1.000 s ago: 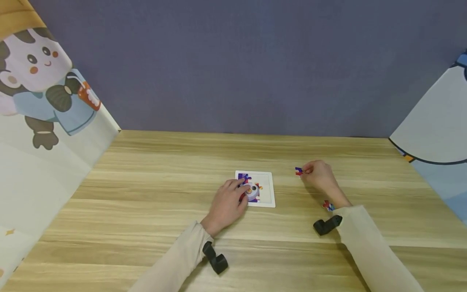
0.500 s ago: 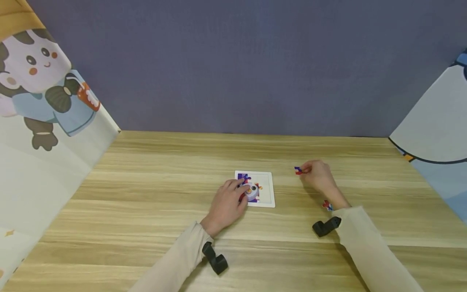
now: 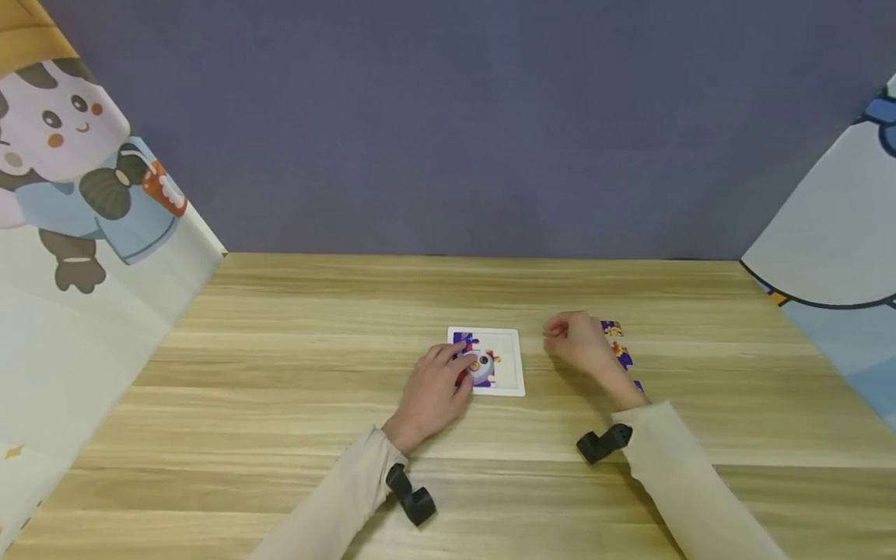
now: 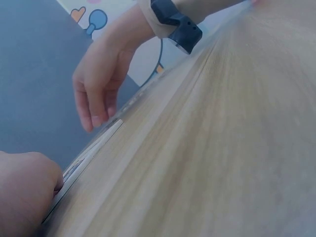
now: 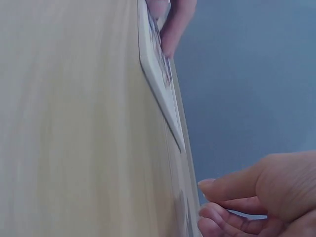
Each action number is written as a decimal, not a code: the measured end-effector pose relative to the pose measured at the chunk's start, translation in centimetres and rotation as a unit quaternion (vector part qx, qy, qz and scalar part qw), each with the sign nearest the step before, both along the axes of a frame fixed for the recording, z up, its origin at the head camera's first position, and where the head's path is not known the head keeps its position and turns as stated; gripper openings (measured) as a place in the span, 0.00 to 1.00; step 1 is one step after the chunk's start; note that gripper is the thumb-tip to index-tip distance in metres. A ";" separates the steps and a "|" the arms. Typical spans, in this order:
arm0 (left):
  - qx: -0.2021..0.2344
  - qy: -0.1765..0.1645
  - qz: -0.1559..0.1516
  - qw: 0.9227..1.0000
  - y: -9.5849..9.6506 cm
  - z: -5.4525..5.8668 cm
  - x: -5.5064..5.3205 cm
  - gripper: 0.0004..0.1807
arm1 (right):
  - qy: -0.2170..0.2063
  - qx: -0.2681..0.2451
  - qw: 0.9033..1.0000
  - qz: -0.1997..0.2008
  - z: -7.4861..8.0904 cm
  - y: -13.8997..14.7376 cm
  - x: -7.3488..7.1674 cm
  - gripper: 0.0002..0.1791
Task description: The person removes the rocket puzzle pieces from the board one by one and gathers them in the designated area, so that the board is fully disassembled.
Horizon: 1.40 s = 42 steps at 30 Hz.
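Note:
My left hand [image 3: 432, 393] lies over the left part of a white-framed puzzle board [image 3: 520, 373], fingers stretched onto its picture. The joined pieces there show purple edges and a pale round creature [image 3: 483, 367] with a dark eye. My right hand [image 3: 577, 342] hovers right of the board, thumb and fingers bent towards each other. In the right wrist view, the thumb [image 5: 232, 185] sits close above the curled fingertips. No puzzle piece shows at the fingertips; I cannot tell whether one is held.
Loose puzzle pieces lie right of my right hand: a purple-yellow one [image 3: 611, 328], an orange-purple one [image 3: 621, 355] and one partly behind the wrist [image 3: 638, 386]. They rest on the wooden table [image 3: 315, 311], with a dark blue wall [image 3: 448, 124] behind.
My right hand has moved left towards the board, uncovering loose pieces. The red-purple puzzle piece it pinched before is out of sight. The left hand stays on the board.

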State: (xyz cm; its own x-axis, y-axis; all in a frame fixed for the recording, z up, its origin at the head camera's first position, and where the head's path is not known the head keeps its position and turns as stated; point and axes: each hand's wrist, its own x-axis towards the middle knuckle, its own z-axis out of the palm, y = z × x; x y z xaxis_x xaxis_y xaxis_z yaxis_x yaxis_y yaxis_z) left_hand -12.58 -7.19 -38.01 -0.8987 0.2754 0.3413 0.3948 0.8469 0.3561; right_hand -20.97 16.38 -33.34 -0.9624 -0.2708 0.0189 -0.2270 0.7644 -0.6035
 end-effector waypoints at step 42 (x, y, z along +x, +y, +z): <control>0.002 -0.009 0.002 1.000 -0.1 -0.2 -0.1 0.19 | -0.053 -0.004 0.995 0.083 -0.7 -6.3 1.9 0.13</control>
State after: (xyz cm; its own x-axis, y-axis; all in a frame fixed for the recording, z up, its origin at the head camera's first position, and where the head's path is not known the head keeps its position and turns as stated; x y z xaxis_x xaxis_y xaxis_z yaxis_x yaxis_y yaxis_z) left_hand -12.66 -7.26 -38.16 -0.9060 0.2708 0.3254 0.3848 0.8472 0.3663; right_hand -19.03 10.07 -34.03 -0.9008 -0.4271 -0.0783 -0.2844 0.7165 -0.6369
